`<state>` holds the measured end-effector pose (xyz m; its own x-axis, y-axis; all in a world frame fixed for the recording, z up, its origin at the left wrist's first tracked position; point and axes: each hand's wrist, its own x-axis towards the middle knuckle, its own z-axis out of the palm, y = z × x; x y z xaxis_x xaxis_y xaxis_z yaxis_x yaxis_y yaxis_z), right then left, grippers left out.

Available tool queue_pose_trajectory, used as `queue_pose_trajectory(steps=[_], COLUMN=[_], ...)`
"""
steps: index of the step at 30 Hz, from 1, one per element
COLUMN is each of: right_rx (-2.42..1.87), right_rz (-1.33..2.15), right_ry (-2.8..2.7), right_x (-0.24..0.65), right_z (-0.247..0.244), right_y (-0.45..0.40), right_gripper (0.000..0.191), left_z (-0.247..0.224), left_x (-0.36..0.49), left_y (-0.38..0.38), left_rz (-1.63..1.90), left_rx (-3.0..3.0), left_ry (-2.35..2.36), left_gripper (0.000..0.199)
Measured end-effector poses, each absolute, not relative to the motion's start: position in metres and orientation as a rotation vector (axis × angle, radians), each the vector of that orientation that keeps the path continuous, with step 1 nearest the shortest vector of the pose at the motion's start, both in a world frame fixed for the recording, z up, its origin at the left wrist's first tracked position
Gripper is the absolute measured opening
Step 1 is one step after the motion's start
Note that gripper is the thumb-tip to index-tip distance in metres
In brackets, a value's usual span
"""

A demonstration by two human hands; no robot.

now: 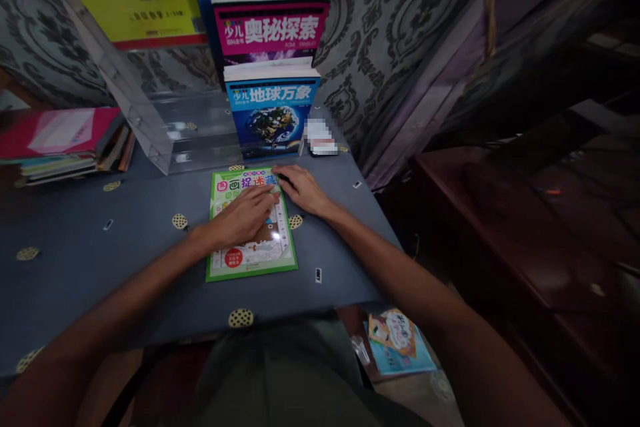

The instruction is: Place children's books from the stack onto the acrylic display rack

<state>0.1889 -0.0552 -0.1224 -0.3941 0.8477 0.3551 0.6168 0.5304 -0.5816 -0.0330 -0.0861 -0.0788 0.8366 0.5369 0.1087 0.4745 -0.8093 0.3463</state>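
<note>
A green-bordered children's book (253,255) with a colourful cover lies flat on the table. My left hand (245,217) rests across the middle of its cover, fingers stretched toward the right edge, hiding part of the picture. At the book's upper right corner is my right hand (303,188), its fingers reaching onto the corner and a dark gap showing below them. Just behind the book, a blue book with a globe (273,121) stands upright, and a magenta book (273,30) stands behind that one.
A clear plastic stand (150,127) stands left of the upright books, near a yellow book (150,3). Stacked books and papers (65,137) lie at far left. A blurred phone-like object (321,137) sits at right. Below the table's right side lies a light-blue book (400,343).
</note>
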Motion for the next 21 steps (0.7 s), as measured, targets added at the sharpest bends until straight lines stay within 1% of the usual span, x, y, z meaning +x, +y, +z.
queue_pose_trajectory(steps=[4, 9, 12, 14, 18, 21], right_rx=[-1.197, -1.189, -1.202, -1.209, -1.215, -1.248], right_rz=[0.480, 0.485, 0.480, 0.469, 0.436, 0.387], right_ry=[-2.148, -2.149, -2.157, -2.164, -2.166, -2.112], right_x=[0.189, 0.189, 0.188, 0.187, 0.186, 0.184], right_z=[-0.121, -0.122, -0.122, -0.121, -0.120, -0.118], right_y=[-0.055, -0.055, -0.055, -0.056, -0.061, -0.067], right_gripper=[0.037, 0.036, 0.035, 0.035, 0.036, 0.034], left_z=[-0.073, -0.067, -0.062, -0.060, -0.066, -0.075], left_x=[-0.035, -0.043, -0.046, -0.048, -0.054, -0.061], left_y=[-0.109, -0.143, -0.154, -0.155, -0.142, -0.126], left_rz=[0.234, 0.156, 0.128, 0.129, 0.236, 0.344], left_rx=[2.676, 2.619, 2.586, 2.564, 2.520, 2.562], left_ry=[0.626, 0.431, 0.392, 0.411, 0.533, 0.667], left_gripper=[0.036, 0.060, 0.066, 0.062, 0.040, 0.037])
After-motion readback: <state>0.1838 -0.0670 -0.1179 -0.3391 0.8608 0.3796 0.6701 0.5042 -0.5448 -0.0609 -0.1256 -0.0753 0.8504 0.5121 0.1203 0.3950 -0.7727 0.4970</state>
